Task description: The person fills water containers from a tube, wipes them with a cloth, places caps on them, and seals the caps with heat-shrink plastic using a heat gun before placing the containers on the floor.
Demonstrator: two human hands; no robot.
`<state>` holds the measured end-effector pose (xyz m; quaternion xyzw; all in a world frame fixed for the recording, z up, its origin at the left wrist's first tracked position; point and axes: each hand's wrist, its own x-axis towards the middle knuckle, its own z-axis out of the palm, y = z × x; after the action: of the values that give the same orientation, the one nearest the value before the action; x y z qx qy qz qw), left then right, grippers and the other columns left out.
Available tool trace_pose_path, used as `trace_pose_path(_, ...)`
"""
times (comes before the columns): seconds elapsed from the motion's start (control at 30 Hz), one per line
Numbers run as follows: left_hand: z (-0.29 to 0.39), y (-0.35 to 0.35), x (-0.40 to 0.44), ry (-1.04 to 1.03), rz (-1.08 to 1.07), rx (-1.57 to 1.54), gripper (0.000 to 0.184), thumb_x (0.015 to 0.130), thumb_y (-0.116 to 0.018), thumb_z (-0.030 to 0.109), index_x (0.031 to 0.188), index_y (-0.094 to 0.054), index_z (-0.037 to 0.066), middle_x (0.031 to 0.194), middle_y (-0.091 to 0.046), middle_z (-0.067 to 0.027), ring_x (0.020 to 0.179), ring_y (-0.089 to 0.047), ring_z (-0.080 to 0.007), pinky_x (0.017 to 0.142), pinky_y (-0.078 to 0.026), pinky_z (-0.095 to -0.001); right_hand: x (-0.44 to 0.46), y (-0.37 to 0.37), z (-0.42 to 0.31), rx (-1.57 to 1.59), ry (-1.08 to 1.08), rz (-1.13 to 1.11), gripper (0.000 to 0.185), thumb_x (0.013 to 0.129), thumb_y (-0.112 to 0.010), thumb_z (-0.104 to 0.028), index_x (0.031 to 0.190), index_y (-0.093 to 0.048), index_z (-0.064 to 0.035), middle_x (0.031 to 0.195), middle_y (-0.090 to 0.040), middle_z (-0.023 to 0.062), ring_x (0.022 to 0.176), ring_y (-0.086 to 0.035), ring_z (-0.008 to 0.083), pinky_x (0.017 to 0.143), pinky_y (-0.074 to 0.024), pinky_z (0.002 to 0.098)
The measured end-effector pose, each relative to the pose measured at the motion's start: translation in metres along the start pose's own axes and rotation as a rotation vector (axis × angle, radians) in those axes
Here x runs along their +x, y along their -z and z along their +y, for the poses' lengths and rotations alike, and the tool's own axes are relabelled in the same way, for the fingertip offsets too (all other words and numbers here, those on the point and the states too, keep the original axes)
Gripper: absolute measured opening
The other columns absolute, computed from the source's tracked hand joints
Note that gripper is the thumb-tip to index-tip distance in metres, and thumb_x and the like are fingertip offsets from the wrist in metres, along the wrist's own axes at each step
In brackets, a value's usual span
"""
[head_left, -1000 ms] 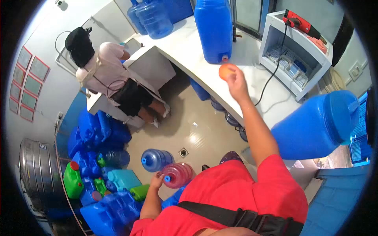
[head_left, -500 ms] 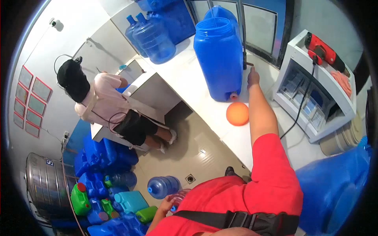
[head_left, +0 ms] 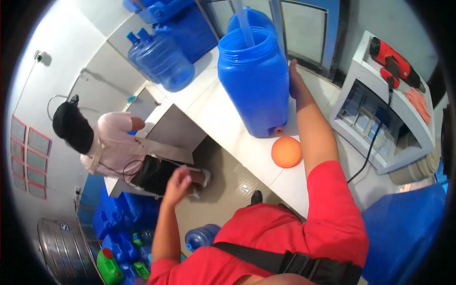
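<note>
A tall blue water container (head_left: 254, 90) stands upright on the white counter, its wide mouth uncovered. A clear column that looks like water (head_left: 244, 26) runs down into the mouth. My right hand (head_left: 296, 85) is at the container's right side, one digit stretched upward; its other fingers are partly hidden. An orange round lid (head_left: 286, 152) lies on the counter below the container's small spout (head_left: 279, 130). My left hand (head_left: 177, 185) is raised over the floor, fingers loosely bent and apart, with nothing visible in it.
Clear blue bottles (head_left: 166, 61) stand farther along the counter (head_left: 209, 102). A white cabinet (head_left: 384, 114) with a red power tool (head_left: 394, 61) is at right. A co-worker (head_left: 116, 135) stands at left. A bottle (head_left: 202, 236) and several jugs (head_left: 114, 213) are on the floor.
My left hand has risen from beside a clear bottle low down. My right hand has left the small lever area and moved against the container. The stream into the mouth is thicker.
</note>
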<state>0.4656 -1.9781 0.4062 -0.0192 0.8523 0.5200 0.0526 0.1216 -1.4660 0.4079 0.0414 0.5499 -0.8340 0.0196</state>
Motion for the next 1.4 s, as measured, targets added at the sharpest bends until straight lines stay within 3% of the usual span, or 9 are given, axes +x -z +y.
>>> trace_pose_path(0.23, 0.242, 0.001, 0.209, -0.915, 0.088, 0.307, 0.036, 0.098, -0.062, 0.011, 0.133, -0.058, 0.002, 0.123, -0.066, -0.0116, 0.114, -0.063, -0.0185, 0.094, -0.051, -0.0321, -0.085, -0.027, -0.096, -0.220, 0.156, 0.325, 0.101, 0.093, -0.024, -0.081, 0.154, -0.033, -0.0009, 0.161, -0.029, 0.0199, 0.150, -0.023, 0.0363, 0.121, -0.0186, 0.0477)
trace_pose_path(0.37, 0.332, -0.037, 0.300, -1.169, 0.091, 0.413, 0.042, 0.093, -0.065, 0.000, 0.133, -0.060, 0.008, 0.128, -0.065, -0.0117, 0.114, -0.064, -0.0225, 0.098, -0.050, -0.0330, -0.200, -0.060, -0.150, -0.383, 0.625, 0.231, 0.084, 0.102, -0.021, -0.068, 0.152, -0.038, -0.0022, 0.158, -0.035, 0.0179, 0.145, -0.035, 0.0318, 0.119, -0.0259, 0.0426)
trace_pose_path(0.57, 0.400, -0.104, 0.374, -1.420, 0.042, 0.662, 0.048, 0.083, -0.071, 0.016, 0.130, -0.062, 0.015, 0.140, -0.055, -0.0159, 0.125, -0.055, -0.0384, 0.106, -0.045, -0.0452, -0.321, -0.050, -0.217, -0.801, 1.006, 0.472, 0.065, 0.108, -0.030, -0.052, 0.143, -0.050, -0.0008, 0.142, -0.055, 0.0143, 0.133, -0.050, 0.0252, 0.115, -0.0331, 0.0385)
trace_pose_path(0.63, 0.409, -0.115, 0.369, -1.434, 0.062, 0.666, 0.041, 0.080, -0.073, 0.017, 0.120, -0.068, 0.013, 0.138, -0.057, -0.0159, 0.126, -0.053, -0.0400, 0.107, -0.043, -0.0470, -0.342, -0.029, -0.242, -0.575, 0.874, 0.561, 0.052, 0.098, -0.065, -0.030, 0.139, -0.051, -0.0009, 0.133, -0.061, 0.0212, 0.123, -0.060, 0.0340, 0.105, -0.0458, 0.0353)
trace_pose_path(0.73, 0.410, -0.121, 0.391, -1.608, -0.015, 0.689, 0.018, 0.082, -0.075, 0.021, 0.090, -0.068, 0.008, 0.124, -0.066, -0.0171, 0.113, -0.062, -0.0379, 0.095, -0.051, -0.0431, -0.350, 0.040, -0.267, -0.899, 1.085, 0.859, 0.043, 0.099, -0.059, -0.017, 0.135, -0.053, 0.0054, 0.125, -0.065, 0.0182, 0.111, -0.065, 0.0215, 0.095, -0.0508, 0.0304)
trace_pose_path(0.83, 0.408, -0.128, 0.359, -1.436, 0.046, 0.667, 0.020, 0.083, -0.075, 0.022, 0.085, -0.064, 0.006, 0.114, -0.068, -0.0177, 0.101, -0.068, -0.0352, 0.084, -0.054, -0.0392, -0.361, 0.096, -0.295, -1.354, 1.013, 1.211, 0.032, 0.096, -0.058, -0.011, 0.123, -0.059, 0.0065, 0.117, -0.069, 0.0166, 0.095, -0.065, 0.0168, 0.087, -0.0532, 0.0320)
trace_pose_path(0.9, 0.408, -0.127, 0.357, -1.412, 0.051, 0.672, 0.020, 0.084, -0.075, 0.022, 0.084, -0.062, 0.006, 0.109, -0.069, -0.0170, 0.097, -0.069, -0.0342, 0.080, -0.055, -0.0381, -0.349, 0.160, -0.321, -1.614, 0.454, 1.194, 0.059, 0.092, -0.065, -0.039, 0.133, -0.058, 0.0026, 0.125, -0.066, 0.0213, 0.115, -0.065, 0.0309, 0.101, -0.0472, 0.0353)
trace_pose_path(1.0, 0.405, -0.124, 0.356, -1.354, -0.006, 0.621, 0.020, 0.085, -0.073, 0.022, 0.084, -0.061, 0.006, 0.098, -0.069, -0.0150, 0.092, -0.069, -0.0327, 0.074, -0.054, -0.0377, -0.323, 0.171, -0.332, -1.816, 0.060, 1.101, 0.040, 0.093, -0.065, -0.034, 0.109, -0.072, 0.0013, 0.103, -0.074, 0.0195, 0.096, -0.071, 0.0278, 0.086, -0.0536, 0.0389)
trace_pose_path(1.4, 0.394, -0.117, 0.351, -1.233, 0.159, 0.720, 0.024, 0.087, -0.070, 0.030, 0.089, -0.063, 0.007, 0.089, -0.068, -0.0152, 0.085, -0.067, -0.0357, 0.071, -0.051, -0.0438, -0.288, 0.243, -0.330, -1.660, -0.113, 0.830, 0.019, 0.084, -0.067, -0.018, 0.095, -0.075, -0.0048, 0.086, -0.076, 0.0045, 0.070, -0.068, 0.0189, 0.065, -0.0512, 0.0339)
